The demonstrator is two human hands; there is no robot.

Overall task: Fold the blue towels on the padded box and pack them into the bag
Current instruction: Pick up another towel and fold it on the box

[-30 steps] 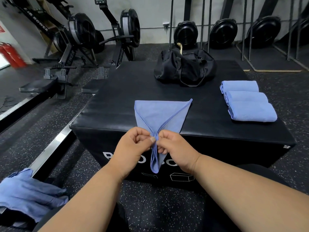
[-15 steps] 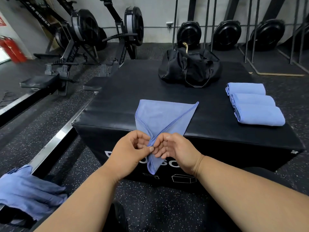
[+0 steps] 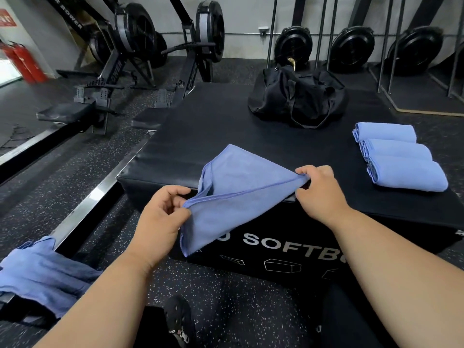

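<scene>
Left hand pinches the near corner of the blue towel; right hand pinches the far end of the same hemmed edge. Towel half on the padded box, half hanging over its front, covering part of the lettering. Three folded towels at right. Black bag behind, opening unclear. Blue cloth heap cut off by left frame edge.

Soft cloth on a smooth, padded box

Your towel is soft, matt blue cloth. The box looks like smooth black leather with a dull shine. The bag is thin black cloth. The floor is rough and speckled.
</scene>
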